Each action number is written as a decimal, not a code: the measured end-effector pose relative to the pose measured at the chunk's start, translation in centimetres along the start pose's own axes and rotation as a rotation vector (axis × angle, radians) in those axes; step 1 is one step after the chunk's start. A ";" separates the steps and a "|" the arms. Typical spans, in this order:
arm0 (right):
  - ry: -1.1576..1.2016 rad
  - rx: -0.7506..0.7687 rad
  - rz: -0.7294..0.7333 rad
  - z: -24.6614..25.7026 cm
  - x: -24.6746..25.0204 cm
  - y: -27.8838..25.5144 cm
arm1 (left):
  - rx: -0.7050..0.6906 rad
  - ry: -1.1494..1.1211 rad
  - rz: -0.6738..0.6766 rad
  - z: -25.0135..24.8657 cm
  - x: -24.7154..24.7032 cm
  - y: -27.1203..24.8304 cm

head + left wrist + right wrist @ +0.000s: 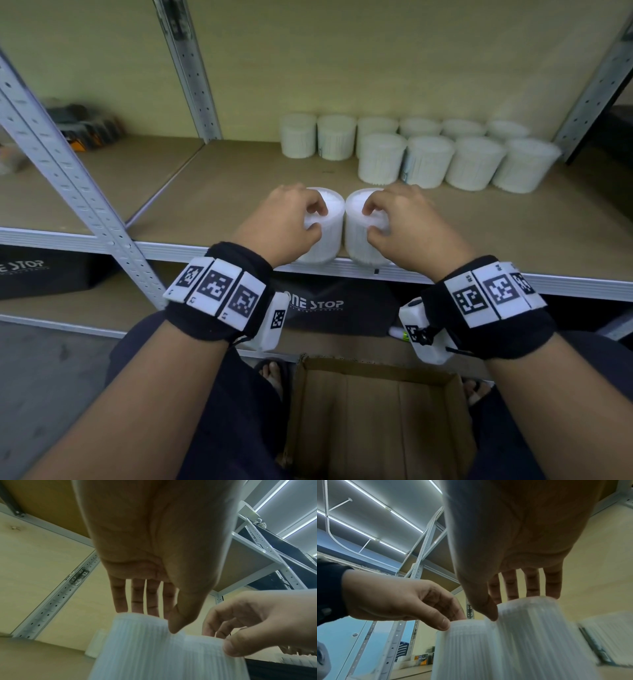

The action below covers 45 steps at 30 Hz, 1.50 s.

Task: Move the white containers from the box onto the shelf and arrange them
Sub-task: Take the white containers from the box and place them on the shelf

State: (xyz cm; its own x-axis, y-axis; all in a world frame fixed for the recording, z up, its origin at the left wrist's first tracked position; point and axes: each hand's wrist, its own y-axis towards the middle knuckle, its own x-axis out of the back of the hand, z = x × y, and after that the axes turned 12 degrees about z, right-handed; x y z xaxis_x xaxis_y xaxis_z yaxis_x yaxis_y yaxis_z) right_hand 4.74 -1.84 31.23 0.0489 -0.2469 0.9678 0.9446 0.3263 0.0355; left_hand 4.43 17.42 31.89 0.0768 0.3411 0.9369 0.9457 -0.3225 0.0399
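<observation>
Two white ribbed containers stand side by side at the front edge of the shelf [226, 192]. My left hand [317, 221] grips the left container [330, 240] from above, fingers over its top and thumb on the near side. My right hand [371, 222] grips the right container [356, 240] the same way. In the left wrist view my left hand [156, 621] pinches the container's [137, 649] rim. In the right wrist view my right hand [511, 607] holds its container [530, 635]. Both containers touch each other. The cardboard box [376, 404] below shows no containers inside.
Several white containers [428, 150] stand in two rows at the back right of the shelf. A slanted metal upright [78, 192] crosses on the left. Dark packages [85, 126] lie on the neighbouring shelf at the far left. Black "ONE STOP" bags [325, 305] sit on the lower shelf.
</observation>
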 end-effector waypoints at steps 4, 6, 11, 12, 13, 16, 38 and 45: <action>-0.004 0.007 0.003 -0.1 0.0 0.8 | 0.025 0.023 -0.012 0.1 0.1 0.6; -0.003 0.009 0.006 -0.1 0.0 1.4 | 0.033 0.041 -0.019 0.2 0.2 1.1; 0.024 0.018 0.023 -0.6 0.2 3.9 | 0.062 0.046 -0.028 0.8 0.6 2.9; 0.030 0.021 0.028 -0.7 0.2 4.6 | 0.068 0.049 -0.027 1.0 0.6 3.4; 0.034 0.022 0.035 -0.8 0.3 5.3 | 0.075 0.048 -0.025 1.3 0.7 4.0; 0.037 0.019 0.067 -1.0 0.4 7.6 | 0.102 0.041 -0.014 2.2 1.0 5.8; 0.015 0.046 0.071 -2.1 0.8 21.4 | 0.177 -0.031 0.002 9.4 3.0 18.8; 0.046 0.050 0.028 -3.0 -0.2 23.2 | 0.143 -0.035 0.001 10.5 3.2 20.3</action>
State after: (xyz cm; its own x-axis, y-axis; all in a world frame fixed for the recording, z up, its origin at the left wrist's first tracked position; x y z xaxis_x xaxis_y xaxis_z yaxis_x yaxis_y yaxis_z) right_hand 27.61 3.02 31.15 0.0914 -0.2783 0.9561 0.9254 0.3784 0.0217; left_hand 27.23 21.26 32.04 0.0863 0.3727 0.9239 0.9809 -0.1942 -0.0133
